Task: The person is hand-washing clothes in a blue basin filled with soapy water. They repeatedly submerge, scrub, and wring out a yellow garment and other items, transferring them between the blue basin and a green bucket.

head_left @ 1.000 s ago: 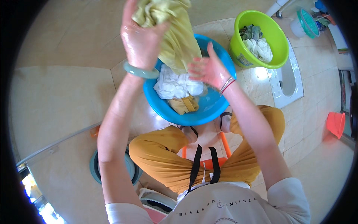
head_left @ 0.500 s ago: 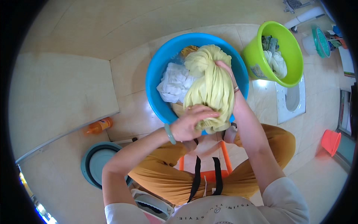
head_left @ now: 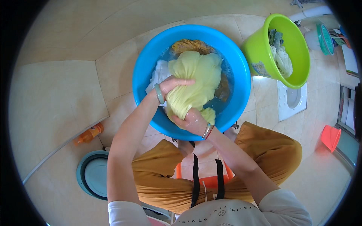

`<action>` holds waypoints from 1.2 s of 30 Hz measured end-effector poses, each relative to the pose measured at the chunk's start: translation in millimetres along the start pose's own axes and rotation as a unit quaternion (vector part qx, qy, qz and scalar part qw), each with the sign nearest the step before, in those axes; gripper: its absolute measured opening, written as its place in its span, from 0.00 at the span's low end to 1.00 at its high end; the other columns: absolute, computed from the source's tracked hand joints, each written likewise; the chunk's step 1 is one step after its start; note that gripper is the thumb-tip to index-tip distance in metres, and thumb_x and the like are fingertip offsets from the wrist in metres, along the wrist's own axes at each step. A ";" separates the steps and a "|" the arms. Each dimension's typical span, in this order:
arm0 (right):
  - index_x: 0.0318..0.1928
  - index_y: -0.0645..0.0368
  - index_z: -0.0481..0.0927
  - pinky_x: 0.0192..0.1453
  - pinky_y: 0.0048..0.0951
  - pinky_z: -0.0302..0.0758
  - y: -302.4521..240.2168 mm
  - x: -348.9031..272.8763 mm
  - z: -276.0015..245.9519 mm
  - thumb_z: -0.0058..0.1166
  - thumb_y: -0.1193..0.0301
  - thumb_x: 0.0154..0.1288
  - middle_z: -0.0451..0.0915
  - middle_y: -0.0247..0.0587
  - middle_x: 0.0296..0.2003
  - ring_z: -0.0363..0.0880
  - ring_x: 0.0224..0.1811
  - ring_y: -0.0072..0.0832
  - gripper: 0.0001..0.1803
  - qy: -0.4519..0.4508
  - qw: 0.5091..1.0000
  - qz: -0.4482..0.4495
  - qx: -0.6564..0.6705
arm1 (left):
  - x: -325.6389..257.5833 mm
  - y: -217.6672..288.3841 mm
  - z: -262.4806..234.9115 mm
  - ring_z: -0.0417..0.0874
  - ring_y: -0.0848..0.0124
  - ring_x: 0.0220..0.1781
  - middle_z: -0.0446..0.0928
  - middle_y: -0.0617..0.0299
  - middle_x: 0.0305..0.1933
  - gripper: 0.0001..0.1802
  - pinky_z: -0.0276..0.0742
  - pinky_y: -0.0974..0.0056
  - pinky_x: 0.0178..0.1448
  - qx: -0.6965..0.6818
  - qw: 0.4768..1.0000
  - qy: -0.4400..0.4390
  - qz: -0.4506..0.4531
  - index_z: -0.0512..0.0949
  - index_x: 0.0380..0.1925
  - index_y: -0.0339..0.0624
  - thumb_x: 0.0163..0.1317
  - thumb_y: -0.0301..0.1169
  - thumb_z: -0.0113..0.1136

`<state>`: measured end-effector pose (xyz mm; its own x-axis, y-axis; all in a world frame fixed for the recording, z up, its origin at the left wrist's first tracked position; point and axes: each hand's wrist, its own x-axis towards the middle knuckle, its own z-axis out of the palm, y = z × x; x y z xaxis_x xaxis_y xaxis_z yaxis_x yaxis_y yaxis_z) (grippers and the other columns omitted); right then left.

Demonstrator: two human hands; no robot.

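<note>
A wet, pale yellow cloth garment (head_left: 200, 71) lies bunched in the water of a large blue basin (head_left: 141, 75). My left hand (head_left: 174, 84) grips its left side, thumb stretched over the fabric, a green bangle on the wrist. Lower down, my right hand (head_left: 193, 121) is closed around gathered folds near the basin's front rim, with bracelets at the wrist. White cloth (head_left: 158, 73) shows left of the yellow garment, partly beneath my left hand. Mustard-brown cloth (head_left: 192, 46) floats at the far side, and more brown fabric is under water at the right.
A lime green bucket (head_left: 253, 52) with cloths in it leans at the right, beside a white squat toilet (head_left: 302, 100). An orange bottle (head_left: 89, 133) lies at left, near a grey-green folding basin (head_left: 81, 177). Between my legs is an orange stool (head_left: 211, 182). A red bin (head_left: 331, 138) stands far right.
The yellow garment has gone from held up and stretched to bunched lower in the water. My left hand moved away from me and my right hand drew nearer, so they swapped near and far.
</note>
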<state>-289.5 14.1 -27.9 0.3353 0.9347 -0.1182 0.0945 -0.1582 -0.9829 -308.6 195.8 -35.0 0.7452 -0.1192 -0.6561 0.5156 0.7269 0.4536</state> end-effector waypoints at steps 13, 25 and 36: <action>0.73 0.45 0.51 0.67 0.55 0.60 56.0 20.8 -94.6 0.70 0.60 0.49 0.45 0.46 0.74 0.49 0.74 0.49 0.54 0.188 0.916 0.137 -0.325 | -49.2 -10.1 37.2 0.76 0.61 0.60 0.72 0.52 0.61 0.38 0.73 0.57 0.64 -0.006 0.992 -0.010 0.124 0.62 0.64 0.33 0.52 0.26 0.63; 0.58 0.60 0.72 0.59 0.27 0.72 116.7 66.7 -142.2 0.54 0.76 0.66 0.76 0.40 0.53 0.74 0.53 0.24 0.20 0.192 0.910 0.121 0.347 | -35.8 13.0 6.4 0.76 0.63 0.59 0.68 0.50 0.64 0.45 0.75 0.59 0.62 0.037 0.998 -0.010 -0.058 0.54 0.68 0.34 0.48 0.20 0.61; 0.60 0.36 0.74 0.69 0.47 0.61 119.1 109.6 -120.0 0.63 0.41 0.51 0.67 0.48 0.60 0.63 0.64 0.50 0.36 0.108 0.968 0.106 -0.198 | 71.9 -28.4 -18.9 0.35 0.56 0.80 0.38 0.65 0.80 0.38 0.35 0.26 0.71 0.767 0.572 0.290 0.012 0.47 0.74 0.68 0.67 0.57 0.45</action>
<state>-129.0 59.5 -141.0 0.5707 0.7864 -0.2363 0.3404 -0.4884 -0.8035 -277.6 179.4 -106.4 0.7237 0.4458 -0.5268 0.6040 -0.7785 0.1709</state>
